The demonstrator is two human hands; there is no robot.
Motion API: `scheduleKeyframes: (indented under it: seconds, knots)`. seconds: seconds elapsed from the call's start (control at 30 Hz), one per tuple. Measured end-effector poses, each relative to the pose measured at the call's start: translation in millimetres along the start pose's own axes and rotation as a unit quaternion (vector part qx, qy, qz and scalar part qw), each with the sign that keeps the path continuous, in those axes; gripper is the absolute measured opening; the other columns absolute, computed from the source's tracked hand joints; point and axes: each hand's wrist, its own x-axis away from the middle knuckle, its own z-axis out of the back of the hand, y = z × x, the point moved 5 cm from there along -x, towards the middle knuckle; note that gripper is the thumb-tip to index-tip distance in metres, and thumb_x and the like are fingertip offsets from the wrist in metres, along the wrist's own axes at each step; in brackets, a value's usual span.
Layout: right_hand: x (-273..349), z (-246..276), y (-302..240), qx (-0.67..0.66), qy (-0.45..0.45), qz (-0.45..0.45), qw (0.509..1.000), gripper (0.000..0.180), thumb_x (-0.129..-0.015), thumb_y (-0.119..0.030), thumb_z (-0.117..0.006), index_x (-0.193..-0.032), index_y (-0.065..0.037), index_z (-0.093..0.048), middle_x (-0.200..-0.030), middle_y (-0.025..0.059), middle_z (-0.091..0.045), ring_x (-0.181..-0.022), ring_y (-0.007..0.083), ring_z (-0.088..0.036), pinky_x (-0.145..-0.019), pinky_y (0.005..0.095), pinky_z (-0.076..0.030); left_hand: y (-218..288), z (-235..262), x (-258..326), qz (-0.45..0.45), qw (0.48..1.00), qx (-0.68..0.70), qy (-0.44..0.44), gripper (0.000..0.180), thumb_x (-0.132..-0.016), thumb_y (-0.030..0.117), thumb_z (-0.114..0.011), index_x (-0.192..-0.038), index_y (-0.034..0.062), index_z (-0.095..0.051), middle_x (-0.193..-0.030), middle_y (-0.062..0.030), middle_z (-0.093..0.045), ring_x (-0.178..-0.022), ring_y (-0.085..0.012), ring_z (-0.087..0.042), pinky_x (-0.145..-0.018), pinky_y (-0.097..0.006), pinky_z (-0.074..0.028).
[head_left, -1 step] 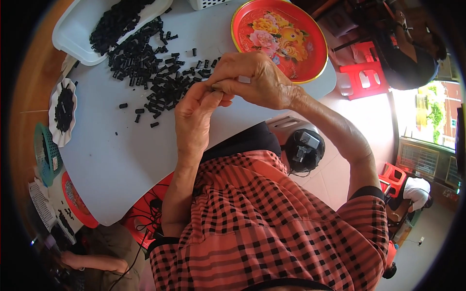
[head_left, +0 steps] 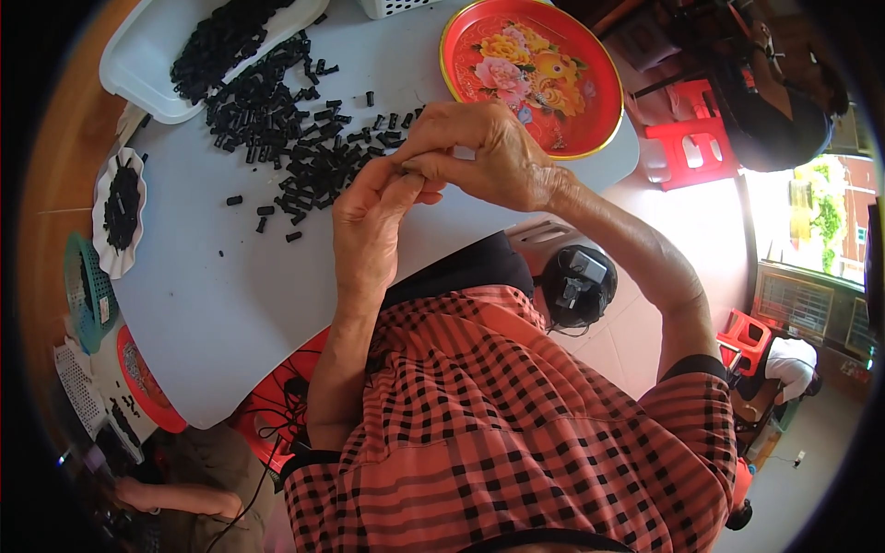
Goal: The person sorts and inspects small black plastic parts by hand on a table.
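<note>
My left hand (head_left: 367, 226) and my right hand (head_left: 498, 157) meet over the table's near edge, fingertips pressed together. Both are closed in a pinch; whatever lies between the fingers is hidden or too small to name. Just beyond them spreads a loose pile of small black cylindrical plastic parts (head_left: 318, 170) on the pale table (head_left: 267, 313). More of these parts fill a white tub (head_left: 138, 88) at the far left. A round red tray (head_left: 590, 120) with a gold rim and painted flowers lies to the far right of my hands.
A scalloped white dish (head_left: 118, 263) of thin black pieces stands by the table's left edge, with a green basket (head_left: 85, 309) below it. A white perforated basket (head_left: 392, 7) is at the far edge. Red stools (head_left: 696, 152) and other people (head_left: 788, 369) are around; a co-worker's arm (head_left: 198, 500) shows lower left.
</note>
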Motion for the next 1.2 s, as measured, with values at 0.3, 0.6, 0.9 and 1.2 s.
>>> scheduleKeyframes:
  seconds: [0.3,0.6,0.9,1.2]
  knots:
    - [-42,16,4,0.206,0.014,0.117,0.971,0.013,-0.08,-0.005,-0.062,-0.091,-0.001,-0.067,-0.082,0.0103,-0.064,-0.071,0.0227,-0.064,-0.064,0.0319,-0.051,20,10,9,0.002,0.999,0.029,0.02,0.021,-0.091,0.007,-0.053,-0.108,-0.0048,-0.058,-0.089,-0.0116,-0.066,-0.081,-0.0156,-0.062,-0.079,-0.03,-0.05]
    - [-66,-16,29,0.422,-0.109,0.167,0.885,0.008,-0.075,-0.006,-0.061,-0.08,0.0,-0.06,-0.073,0.0092,-0.054,-0.072,0.0282,-0.06,-0.065,0.0394,-0.05,20,27,14,-0.007,0.997,0.041,0.069,0.02,-0.092,0.008,-0.052,-0.107,-0.0036,-0.057,-0.089,-0.0115,-0.066,-0.083,-0.0167,-0.063,-0.078,-0.03,-0.05]
    - [-47,0,-2,0.036,-0.054,-0.013,0.998,0.014,-0.079,-0.003,-0.062,-0.092,-0.001,-0.067,-0.076,0.0033,-0.066,-0.073,0.0081,-0.062,-0.069,0.0228,-0.051,23,23,11,-0.002,0.997,0.036,0.064,0.02,-0.092,0.009,-0.052,-0.106,-0.0041,-0.056,-0.09,-0.0128,-0.066,-0.083,-0.0178,-0.063,-0.078,-0.031,-0.05]
    - [-26,-13,10,-0.151,-0.025,-0.053,0.987,0.014,-0.088,-0.007,-0.062,-0.1,-0.002,-0.068,-0.09,0.0032,-0.066,-0.084,0.007,-0.06,-0.077,0.0219,-0.05,16,12,8,0.024,0.998,0.047,0.023,0.022,-0.093,0.01,-0.051,-0.109,-0.0051,-0.056,-0.09,-0.0135,-0.066,-0.082,-0.0174,-0.063,-0.078,-0.031,-0.049]
